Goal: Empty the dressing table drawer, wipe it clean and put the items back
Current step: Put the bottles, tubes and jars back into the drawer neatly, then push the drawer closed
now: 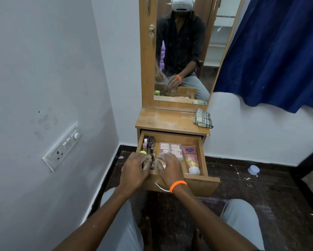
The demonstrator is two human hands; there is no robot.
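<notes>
Covering the front left corner of the open drawer (pixel 202 156), my left hand (pixel 134 169) and right hand (pixel 168 169) hide whatever lies beneath them. Between them a dark slim item (pixel 152 154) pokes up; I cannot make out what it is. Both hands curl their fingers down around small things there, though what exactly they grip is unclear. Beyond my left fingers stand small bottles (pixel 148 141); beyond my right, a clear compartment case (pixel 172 149); right of it, a pink Vaseline tube (pixel 191 159). A checked cloth (pixel 203 118) rests on the tabletop.
</notes>
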